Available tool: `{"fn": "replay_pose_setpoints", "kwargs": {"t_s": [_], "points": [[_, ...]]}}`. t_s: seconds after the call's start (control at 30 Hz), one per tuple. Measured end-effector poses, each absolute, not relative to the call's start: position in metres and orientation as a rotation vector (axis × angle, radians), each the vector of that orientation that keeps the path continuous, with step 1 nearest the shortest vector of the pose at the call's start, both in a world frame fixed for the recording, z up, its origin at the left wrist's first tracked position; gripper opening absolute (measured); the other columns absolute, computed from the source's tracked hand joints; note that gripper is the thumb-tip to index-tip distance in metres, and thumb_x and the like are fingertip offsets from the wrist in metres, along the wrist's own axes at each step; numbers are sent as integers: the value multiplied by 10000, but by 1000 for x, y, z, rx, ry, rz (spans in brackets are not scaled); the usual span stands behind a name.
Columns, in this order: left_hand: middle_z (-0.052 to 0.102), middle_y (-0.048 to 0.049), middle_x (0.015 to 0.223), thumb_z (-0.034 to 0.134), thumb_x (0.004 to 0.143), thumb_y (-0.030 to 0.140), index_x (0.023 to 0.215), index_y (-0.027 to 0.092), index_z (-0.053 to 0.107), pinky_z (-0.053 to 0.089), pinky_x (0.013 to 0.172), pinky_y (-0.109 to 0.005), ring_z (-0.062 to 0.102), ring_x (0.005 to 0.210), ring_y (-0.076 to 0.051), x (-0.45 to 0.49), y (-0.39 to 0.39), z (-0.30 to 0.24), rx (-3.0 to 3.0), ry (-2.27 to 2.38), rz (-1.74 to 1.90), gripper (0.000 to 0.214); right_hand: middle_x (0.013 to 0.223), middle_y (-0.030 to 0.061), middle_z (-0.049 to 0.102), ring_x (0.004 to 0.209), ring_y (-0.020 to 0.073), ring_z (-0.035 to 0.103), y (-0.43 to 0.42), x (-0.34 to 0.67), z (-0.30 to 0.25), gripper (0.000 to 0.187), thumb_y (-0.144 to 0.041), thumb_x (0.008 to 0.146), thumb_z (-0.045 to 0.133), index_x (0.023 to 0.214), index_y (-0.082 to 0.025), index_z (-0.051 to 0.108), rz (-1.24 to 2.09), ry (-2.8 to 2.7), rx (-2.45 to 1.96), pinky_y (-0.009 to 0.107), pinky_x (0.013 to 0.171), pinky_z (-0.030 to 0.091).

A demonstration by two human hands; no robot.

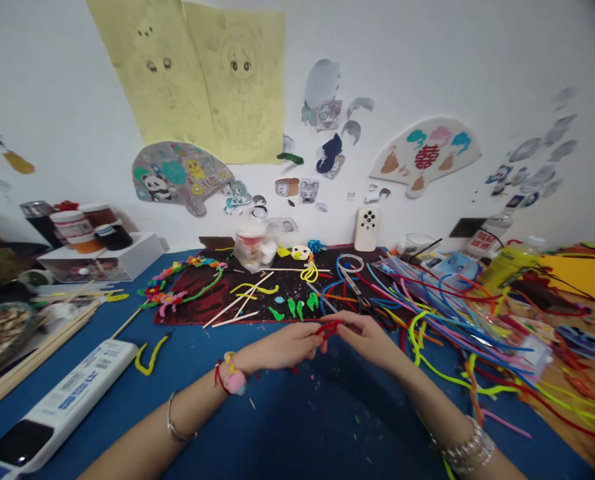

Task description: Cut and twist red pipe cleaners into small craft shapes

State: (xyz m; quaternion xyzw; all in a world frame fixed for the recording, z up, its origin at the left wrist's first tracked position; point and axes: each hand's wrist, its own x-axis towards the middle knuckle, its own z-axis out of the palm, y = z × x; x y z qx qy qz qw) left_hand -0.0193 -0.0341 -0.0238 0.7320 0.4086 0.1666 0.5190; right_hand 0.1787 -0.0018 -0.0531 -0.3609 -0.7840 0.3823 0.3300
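A short, bent red pipe cleaner is pinched between my two hands, above the front edge of the dark mat. My left hand grips its left end with thumb and fingers closed. From the other side, my right hand holds the same piece, its fingertips closed around the right end. Just beyond my hands lie several small green twisted pipe cleaner pieces. Scissors rest on the mat behind my right hand. The fingers partly cover the red piece, so its full shape is hidden.
Many coloured pipe cleaners spread across the right side. Wooden sticks and a colourful garland lie on the dark mat. A long white device stands at left. A phone leans on the wall. Bottles stand back right.
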Motion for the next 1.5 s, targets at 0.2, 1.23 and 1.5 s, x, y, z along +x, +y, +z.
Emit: {"fn": "replay_pose_setpoints", "kwargs": {"t_s": [0.2,1.23,1.5], "points": [[388,40,646,321,867,451,858,187,509,291,391,-178,340,454,-63,-13,-38,-24,1615,974,435,324,689,11,624,703,148,574,-18,163,-59,262,-280,801,561,1027,-158,617,1542,-1599,-734,311,750,421],[576,-29,732,499,823,395,877,191,614,381,653,-270,519,694,-155,-24,-88,-61,2424,1287,679,240,676,-9,546,507,75,489,-19,171,-54,152,-312,771,596,836,-175,608,1610,-1090,-779,189,462,432],[477,38,566,422,868,382,663,154,517,329,498,-199,441,516,-76,-20,-87,-63,1594,1220,960,321,680,-1,582,543,87,527,-24,167,-58,120,-275,807,562,832,-177,626,1566,-1127,-705,209,519,437]]}}
